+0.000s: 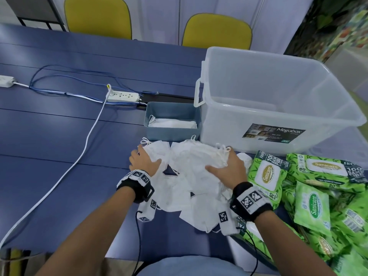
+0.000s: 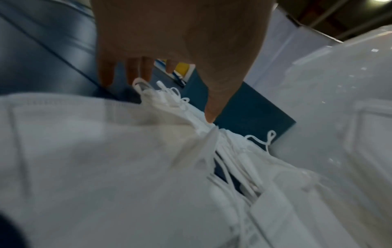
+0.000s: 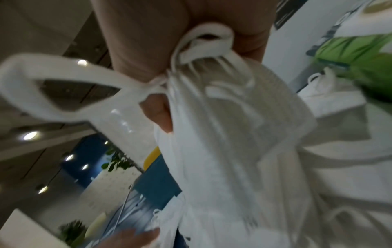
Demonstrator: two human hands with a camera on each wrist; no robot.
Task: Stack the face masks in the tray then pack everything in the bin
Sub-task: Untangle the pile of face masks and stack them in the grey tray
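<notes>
In the head view, a pile of white face masks [image 1: 191, 176] lies on the blue table [image 1: 59, 136], near the edge where the person sits. The left hand [image 1: 144, 162] is at the left side of the pile, with its thumb on top of one mask and its fingers under that mask's edge, so it pinches the mask. The right hand [image 1: 229, 168] grips a bunch of masks at the right side of the pile, thumb on top, with the ear loops sticking up by its fingers. Just behind the pile sits the small blue tray [image 1: 171, 134], and a few masks lie flat inside it. The big clear bin [image 1: 278, 108] stands touching the right side of the tray. Green wipe packs [image 1: 310, 188] are heaped to the right of the masks, near the table's right corner. A white power strip [image 1: 123, 96] and its cord lie farther back on the left. In the left wrist view, the left hand's fingers [image 2: 106, 72] point down at the table beside the mask, and the thumb presses on white cloth next to the tray [image 2: 244, 114]. In the right wrist view, the right hand [image 3: 148, 42] holds masks [image 3: 222, 134] that hang from it, and a white loop [image 3: 210, 33] wraps against the palm.
</notes>
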